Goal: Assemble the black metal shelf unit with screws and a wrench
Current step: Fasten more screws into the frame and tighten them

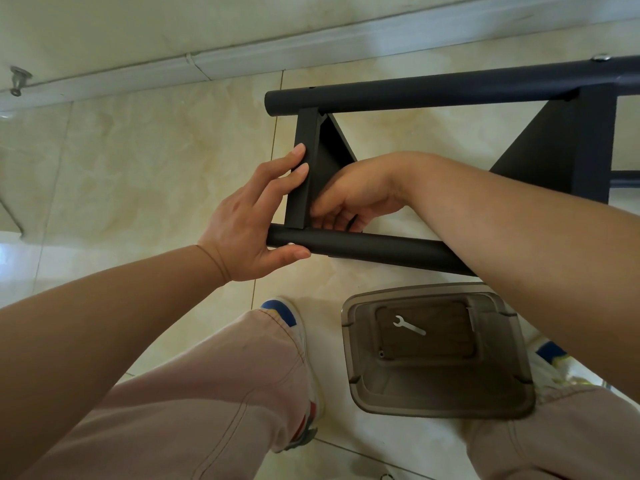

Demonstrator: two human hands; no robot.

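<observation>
The black metal shelf unit (450,88) lies on its side on the tiled floor, with two round tubes joined by flat shelf panels. My left hand (252,216) holds the end of the near tube (381,249), thumb under it and straight fingers pressed against the edge of the left shelf panel (304,174). My right hand (349,199) reaches in behind that panel at its joint with the near tube, fingers curled; what they hold is hidden. A small silver wrench (408,325) lies in a translucent grey plastic bin (440,393). A silver screw head (601,57) shows on the far tube.
The bin stands on the floor between my feet, just below the near tube. My knees in pink trousers and my shoes (304,375) fill the lower frame. A white baseboard (242,60) runs along the wall behind the unit. A metal door stop (19,81) sits at far left.
</observation>
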